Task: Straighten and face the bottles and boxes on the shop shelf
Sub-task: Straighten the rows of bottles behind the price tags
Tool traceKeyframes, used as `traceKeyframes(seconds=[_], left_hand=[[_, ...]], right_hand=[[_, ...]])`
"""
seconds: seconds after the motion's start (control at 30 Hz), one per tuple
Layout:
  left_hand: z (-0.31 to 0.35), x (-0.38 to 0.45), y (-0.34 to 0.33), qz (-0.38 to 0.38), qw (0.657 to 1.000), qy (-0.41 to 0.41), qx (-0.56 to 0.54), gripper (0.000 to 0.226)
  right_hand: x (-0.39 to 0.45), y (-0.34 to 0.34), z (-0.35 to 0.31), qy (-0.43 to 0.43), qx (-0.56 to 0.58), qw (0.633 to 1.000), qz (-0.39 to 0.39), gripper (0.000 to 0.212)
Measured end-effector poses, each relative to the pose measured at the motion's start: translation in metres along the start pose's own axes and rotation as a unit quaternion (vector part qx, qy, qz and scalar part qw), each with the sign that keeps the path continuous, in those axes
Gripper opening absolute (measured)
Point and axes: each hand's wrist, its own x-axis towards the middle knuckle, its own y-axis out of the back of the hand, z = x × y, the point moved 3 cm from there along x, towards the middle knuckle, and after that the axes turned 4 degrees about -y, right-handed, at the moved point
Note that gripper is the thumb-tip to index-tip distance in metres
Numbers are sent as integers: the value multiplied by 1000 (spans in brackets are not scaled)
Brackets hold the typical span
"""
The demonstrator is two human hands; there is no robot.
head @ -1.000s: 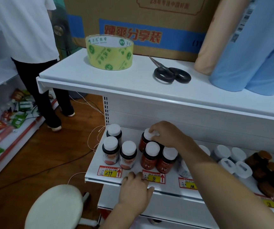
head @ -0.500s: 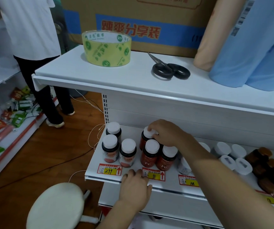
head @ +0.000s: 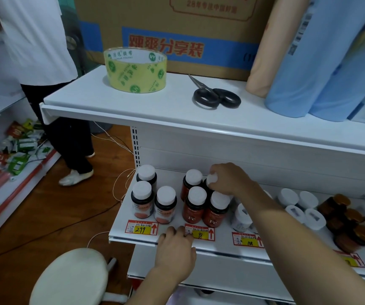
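Four red-brown bottles with white caps stand in a tight two-by-two block on the lower shelf [head: 177, 235], and I have my right hand [head: 227, 179] on the rear right bottle [head: 211, 179], at about one o'clock from the group's middle, fingers curled over its cap. My left hand [head: 175, 249] rests on the shelf's front lip at six o'clock, fingers lying relaxed beside the price tag [head: 200, 234] marked 98, holding nothing. Both front red bottles [head: 196, 208] show their "Fe" labels forward. At nine o'clock sit three darker bottles [head: 143, 200]. I judge these bottles light, rigid and smooth-sided, easy to tip when crowded, so the ribbed cap gives the surest hold for twisting one round. Knocking a neighbour looks like the main risk.
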Motion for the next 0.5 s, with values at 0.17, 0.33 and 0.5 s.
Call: traceKeyframes(seconds=[0.17,0.33,0.5], left_hand=[[-5,1,1,13,999,2,-30,44],[-4,0,23,111,991,-3,-72,32],[8,-2,66,214,946,13,-242,20]], right_hand=[[-19,15,6,16,27,996,80,42],[-56,45,12,48,100,961,252,25],[-102,57,13,30,217,916,337,26]])
